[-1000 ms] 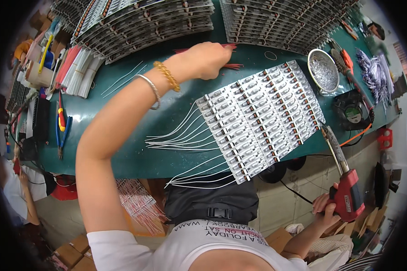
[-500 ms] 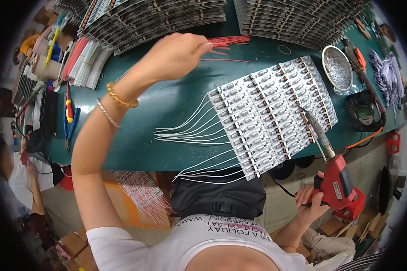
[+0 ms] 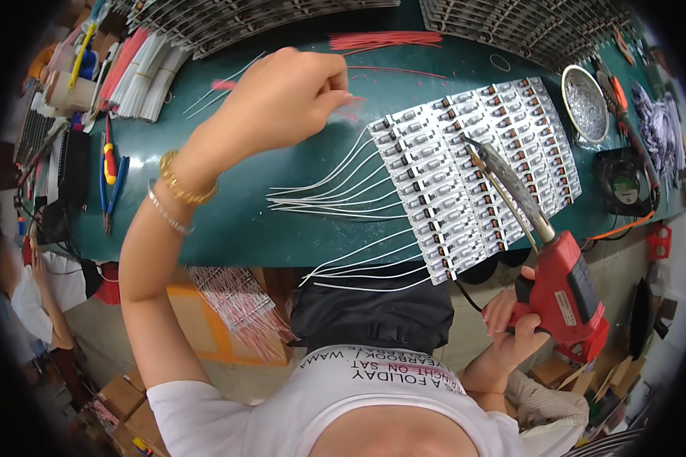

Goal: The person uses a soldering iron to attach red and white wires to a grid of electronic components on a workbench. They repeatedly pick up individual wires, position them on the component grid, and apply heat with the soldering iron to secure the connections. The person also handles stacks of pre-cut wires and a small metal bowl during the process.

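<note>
"Where's the red plastic soldering gun (image 3: pixel 568 286)?"
"Lower right, clamped in the right hand (image 3: pixel 515 327), long axis slanting, pointing upper left."
"The left hand (image 3: pixel 293 95)?"
"Upper centre, curled; cannot tell if it's holding anything."

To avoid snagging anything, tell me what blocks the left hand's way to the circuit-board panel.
Nothing visible blocks the left hand from the circuit-board panel. The white wires trail from the panel's left edge, nearer the person; the soldering gun reaches over from the right.
</note>
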Tool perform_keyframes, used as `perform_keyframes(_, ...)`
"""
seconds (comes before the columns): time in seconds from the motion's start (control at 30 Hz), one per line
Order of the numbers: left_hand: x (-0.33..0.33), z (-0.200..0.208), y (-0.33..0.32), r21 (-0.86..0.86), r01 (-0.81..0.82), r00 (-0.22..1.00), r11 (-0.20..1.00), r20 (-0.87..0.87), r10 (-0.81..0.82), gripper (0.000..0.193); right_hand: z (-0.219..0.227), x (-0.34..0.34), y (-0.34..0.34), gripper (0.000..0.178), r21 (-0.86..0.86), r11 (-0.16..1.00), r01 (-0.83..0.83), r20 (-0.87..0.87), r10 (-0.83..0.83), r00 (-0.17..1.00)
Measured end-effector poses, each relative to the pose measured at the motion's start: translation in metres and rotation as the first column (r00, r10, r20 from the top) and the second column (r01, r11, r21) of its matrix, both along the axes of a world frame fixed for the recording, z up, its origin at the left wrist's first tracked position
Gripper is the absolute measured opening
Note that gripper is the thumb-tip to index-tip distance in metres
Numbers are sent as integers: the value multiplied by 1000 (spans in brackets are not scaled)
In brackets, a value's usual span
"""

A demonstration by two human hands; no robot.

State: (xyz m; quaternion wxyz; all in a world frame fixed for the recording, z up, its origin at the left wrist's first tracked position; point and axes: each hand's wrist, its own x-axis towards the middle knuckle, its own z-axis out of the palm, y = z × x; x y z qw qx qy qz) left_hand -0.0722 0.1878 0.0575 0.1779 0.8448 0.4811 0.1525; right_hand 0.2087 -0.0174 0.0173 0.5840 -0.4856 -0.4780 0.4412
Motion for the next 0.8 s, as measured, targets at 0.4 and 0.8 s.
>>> perform_keyframes(0.4,3,-54,-38,-210,-83,898,974,407,165,14,10,-50,28,85,-164,983,85,117,-67,991)
perform_keyframes(0.8,4,-66,-39,-124,-119,900,985,405,160,15,9,-54,31,74,-258,960,106,156,-67,985)
